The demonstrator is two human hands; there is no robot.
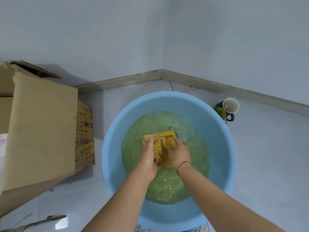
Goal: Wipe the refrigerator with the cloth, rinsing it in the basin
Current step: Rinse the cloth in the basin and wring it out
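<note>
A round light-blue basin [168, 101] stands on the floor in the corner of the room, holding greenish water. Over the water, a bunched yellow cloth [161, 144] sits between both hands. My left hand [148, 154] grips its left side with the thumb on top. My right hand [179, 153] grips its right side, fingers curled into the folds. The lower part of the cloth is hidden behind my hands. No refrigerator is in view.
A large open cardboard box [41, 128] stands on the floor to the left of the basin. A white cup and dark mug [229, 108] sit right of the basin near the skirting board. A twig-like object [40, 221] lies at the bottom left.
</note>
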